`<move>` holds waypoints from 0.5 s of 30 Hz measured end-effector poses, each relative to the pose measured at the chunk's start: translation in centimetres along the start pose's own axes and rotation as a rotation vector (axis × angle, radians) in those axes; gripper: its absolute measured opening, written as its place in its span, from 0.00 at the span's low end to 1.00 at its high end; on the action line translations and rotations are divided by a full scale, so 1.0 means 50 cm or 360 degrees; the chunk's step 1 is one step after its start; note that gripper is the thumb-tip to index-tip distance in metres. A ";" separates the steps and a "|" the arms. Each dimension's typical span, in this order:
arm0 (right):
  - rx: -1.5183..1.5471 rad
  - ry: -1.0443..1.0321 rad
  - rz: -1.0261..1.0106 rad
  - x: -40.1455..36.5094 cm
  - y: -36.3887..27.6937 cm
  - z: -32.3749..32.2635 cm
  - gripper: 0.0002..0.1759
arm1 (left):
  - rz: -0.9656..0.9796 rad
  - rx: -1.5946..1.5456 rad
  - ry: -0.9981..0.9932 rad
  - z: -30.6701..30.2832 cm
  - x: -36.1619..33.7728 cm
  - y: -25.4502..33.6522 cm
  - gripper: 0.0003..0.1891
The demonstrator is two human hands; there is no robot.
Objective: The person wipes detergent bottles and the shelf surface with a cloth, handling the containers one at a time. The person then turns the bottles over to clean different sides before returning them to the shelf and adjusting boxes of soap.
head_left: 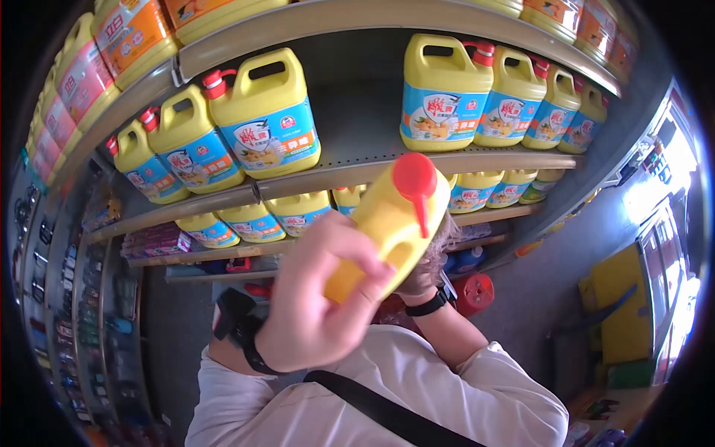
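A yellow dish detergent jug with a red cap and red spout is held up before my chest, tilted with its cap toward the camera. My left hand has its fingers wrapped round the jug's handle, with the thumb over it. Behind the jug, on its right side, is my right hand; the jug covers most of it and its fingers are hidden. Beyond both hands, the shelf carries matching yellow jugs, one group on the left and one on the right, with a gap between them.
More jugs stand on the lower shelf, and orange-labelled ones fill the upper shelf. Pink packages lie low on the left. A red round object is near the floor. A yellow box-like object stands at the right by the bright windows.
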State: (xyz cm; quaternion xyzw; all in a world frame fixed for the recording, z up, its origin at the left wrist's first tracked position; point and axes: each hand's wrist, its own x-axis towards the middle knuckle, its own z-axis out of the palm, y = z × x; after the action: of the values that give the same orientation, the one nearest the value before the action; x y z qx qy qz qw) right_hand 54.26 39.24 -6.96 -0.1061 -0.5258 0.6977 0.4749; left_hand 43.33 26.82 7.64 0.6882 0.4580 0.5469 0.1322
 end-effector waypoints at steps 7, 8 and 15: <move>0.0653 -0.0111 0.0163 0.017 -0.001 0.000 0.35 | 0.0615 0.0700 -0.0086 -0.027 0.075 -0.023 0.45; 0.0639 -0.0086 0.0141 0.015 0.007 -0.002 0.35 | 0.0618 0.0700 -0.0089 -0.022 0.083 -0.057 0.45; 0.1095 -0.0215 0.0388 0.005 -0.031 -0.065 0.34 | -0.0245 -0.0725 -0.0538 0.002 0.078 -0.206 0.58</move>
State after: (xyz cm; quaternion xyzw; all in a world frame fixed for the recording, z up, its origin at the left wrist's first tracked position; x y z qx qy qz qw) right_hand 57.08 41.48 -6.94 0.0442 -0.2741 0.8906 0.3602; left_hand 38.33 35.50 3.03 0.6854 0.3459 0.5015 0.3988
